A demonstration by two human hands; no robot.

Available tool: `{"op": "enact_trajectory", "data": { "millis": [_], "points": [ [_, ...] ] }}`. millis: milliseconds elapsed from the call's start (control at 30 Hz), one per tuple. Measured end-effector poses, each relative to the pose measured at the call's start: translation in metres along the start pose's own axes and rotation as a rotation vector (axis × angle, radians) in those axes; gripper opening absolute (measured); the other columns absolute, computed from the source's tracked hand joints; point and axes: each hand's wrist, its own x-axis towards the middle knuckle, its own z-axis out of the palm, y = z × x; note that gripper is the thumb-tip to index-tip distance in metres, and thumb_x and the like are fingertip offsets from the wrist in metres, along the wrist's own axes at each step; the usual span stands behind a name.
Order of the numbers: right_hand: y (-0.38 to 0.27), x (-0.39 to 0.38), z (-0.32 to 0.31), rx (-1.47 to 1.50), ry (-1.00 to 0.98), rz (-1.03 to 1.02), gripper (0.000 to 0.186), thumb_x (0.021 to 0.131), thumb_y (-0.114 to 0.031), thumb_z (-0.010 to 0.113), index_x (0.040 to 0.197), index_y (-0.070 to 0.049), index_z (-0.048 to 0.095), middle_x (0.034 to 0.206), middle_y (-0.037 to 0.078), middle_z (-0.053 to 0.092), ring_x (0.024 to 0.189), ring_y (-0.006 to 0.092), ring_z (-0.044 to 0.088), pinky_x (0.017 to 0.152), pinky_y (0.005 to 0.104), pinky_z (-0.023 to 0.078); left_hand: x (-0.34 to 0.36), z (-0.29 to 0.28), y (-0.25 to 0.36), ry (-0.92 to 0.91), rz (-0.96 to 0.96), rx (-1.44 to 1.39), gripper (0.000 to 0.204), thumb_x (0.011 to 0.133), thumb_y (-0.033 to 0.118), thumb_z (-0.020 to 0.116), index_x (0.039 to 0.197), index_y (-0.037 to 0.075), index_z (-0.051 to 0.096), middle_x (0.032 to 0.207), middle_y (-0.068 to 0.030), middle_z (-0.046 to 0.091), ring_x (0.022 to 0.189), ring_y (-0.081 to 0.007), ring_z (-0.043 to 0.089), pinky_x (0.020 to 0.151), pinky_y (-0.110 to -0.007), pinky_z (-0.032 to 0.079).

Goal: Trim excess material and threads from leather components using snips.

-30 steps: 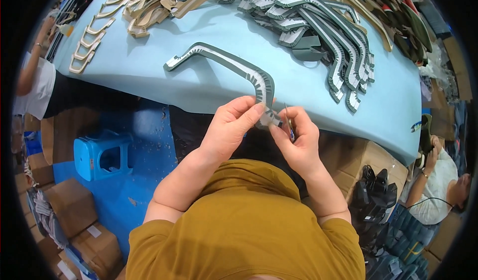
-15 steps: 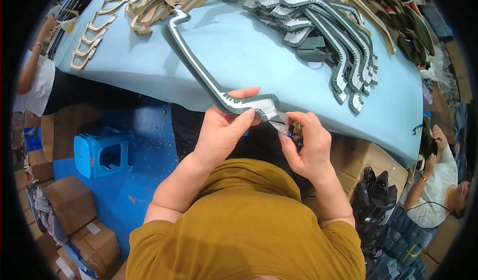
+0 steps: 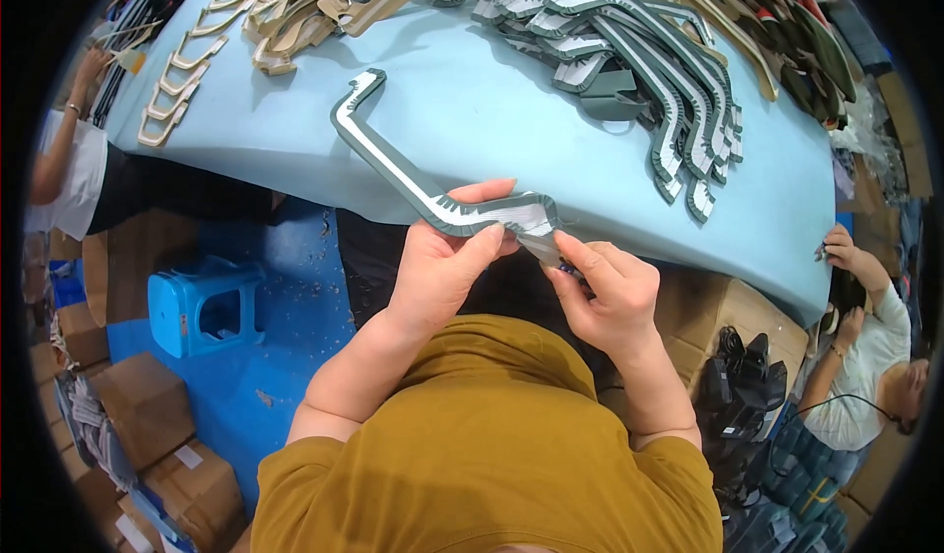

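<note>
My left hand (image 3: 442, 268) is closed on a dark green, bent strip piece (image 3: 393, 168) with a white backing and notched bends, its long arm reaching up over the table edge. My right hand (image 3: 615, 292) is closed on a small cutting tool (image 3: 544, 252), whose pale blade lies at the piece's right end; its handle is mostly hidden by my fingers. A pile of similar green pieces (image 3: 669, 91) lies on the pale blue covered table (image 3: 256, 120).
Beige pieces (image 3: 295, 12) lie at the back and left. A blue stool (image 3: 182, 312), cardboard boxes (image 3: 133, 401) and black bundles (image 3: 737, 376) are below. One worker (image 3: 69, 170) stands at left, another (image 3: 855, 396) at right.
The green piece has turned to slant up-left; since half a second ago its far end dropped slightly. My right hand moved right and down. The right worker's hand rose to the table edge.
</note>
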Motion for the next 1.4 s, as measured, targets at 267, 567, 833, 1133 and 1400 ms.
{"op": "enact_trajectory", "data": {
  "millis": [267,567,833,1133,1400],
  "points": [
    [-0.002,0.0,0.001,0.015,0.021,0.024,0.03,0.062,-0.004,0.071,0.091,-0.004,0.065,0.066,0.006,0.06,0.048,0.0185,0.054,0.044,0.0265,0.042,-0.002,0.005,0.002,0.003,-0.026,-0.023,0.035,0.086,0.001,0.05,0.121,0.0,0.048,0.109,-0.0074,0.057,0.096,-0.0117,0.056,0.083,-0.027,0.049],
    [-0.003,0.002,-0.005,-0.021,0.021,-0.051,0.032,0.062,-0.001,0.07,0.093,-0.003,0.064,0.064,0.007,0.059,0.048,0.0171,0.054,0.044,0.0254,0.042,0.0,0.005,0.002,0.072,-0.051,-0.014,0.033,0.085,0.004,0.057,0.117,0.0,0.051,0.1,-0.0073,0.06,0.085,-0.0104,0.058,0.076,-0.025,0.051],
    [0.019,0.005,-0.029,-0.029,0.048,0.02,0.035,0.063,-0.002,0.071,0.098,-0.004,0.064,0.064,0.006,0.058,0.047,0.0161,0.052,0.044,0.0248,0.041,0.002,-0.004,0.012,0.085,-0.068,-0.064,0.033,0.083,0.005,0.059,0.115,0.001,0.052,0.095,-0.0076,0.062,0.078,-0.0106,0.058,0.071,-0.025,0.05],
    [0.019,0.012,-0.028,0.072,-0.069,-0.046,0.034,0.062,-0.003,0.071,0.095,-0.007,0.065,0.066,0.005,0.059,0.049,0.0176,0.054,0.044,0.0259,0.041,-0.003,-0.001,0.012,0.081,-0.079,-0.017,0.031,0.083,0.004,0.058,0.114,0.0,0.053,0.093,-0.0071,0.062,0.078,-0.0105,0.058,0.07,-0.025,0.05],
    [0.015,0.014,-0.032,0.062,-0.104,-0.047,0.03,0.062,-0.003,0.071,0.091,-0.006,0.065,0.062,0.005,0.057,0.047,0.0185,0.052,0.043,0.0266,0.04,-0.004,-0.005,0.01,0.002,-0.063,0.017,0.03,0.083,0.005,0.058,0.112,0.001,0.054,0.093,-0.0072,0.062,0.08,-0.0101,0.058,0.07,-0.025,0.05]
  ]
}}
